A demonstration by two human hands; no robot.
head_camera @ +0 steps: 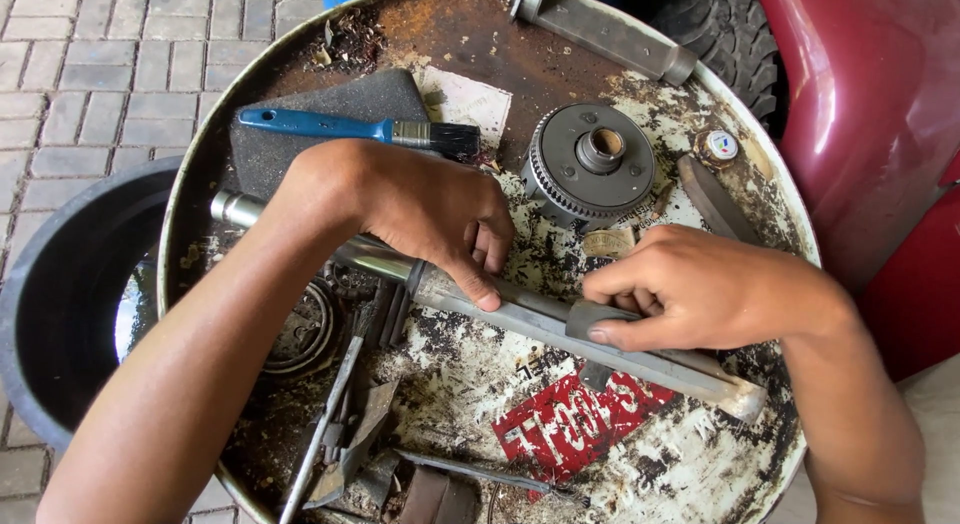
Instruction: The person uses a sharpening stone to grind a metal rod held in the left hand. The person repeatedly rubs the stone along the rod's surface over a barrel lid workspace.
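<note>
Long grey steel shaft [520, 319] lies across rusty drum lid [700, 454]. Left hand [420, 209] pinches it mid-length; right hand [690, 289] grips grey abrasive strip [600, 319] round it. Shaft may roll w/ loose hold, scraping fingers.

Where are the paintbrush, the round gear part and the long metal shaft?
Paintbrush [330, 126]: head view, on its blue handle.
Round gear part [570, 174]: head view, on its flat grey face.
Long metal shaft [530, 319]: head view, on the bare stretch between both hands.
</note>
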